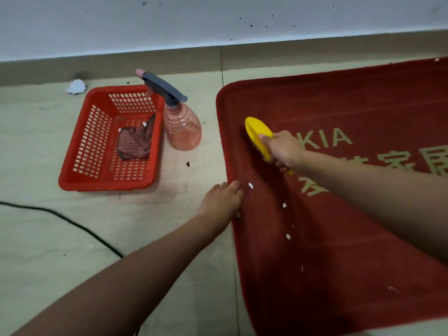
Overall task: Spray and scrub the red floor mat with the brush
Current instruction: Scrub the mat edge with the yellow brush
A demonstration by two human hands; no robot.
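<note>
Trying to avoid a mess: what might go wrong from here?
The left hand holds the mat by its edge only; hard strokes of the brush in the right hand may bunch it.
The white scraps may get ground into the pile.
The spray bottle stands near the mat's edge; a wide stroke may topple it.

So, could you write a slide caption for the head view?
Right hand presses a yellow brush on the red mat; left hand holds its edge.

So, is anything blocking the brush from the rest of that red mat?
Nothing solid. The brush, in the right hand, sits on the mat; only small white scraps lie on it, and the left hand touches its edge.
</note>
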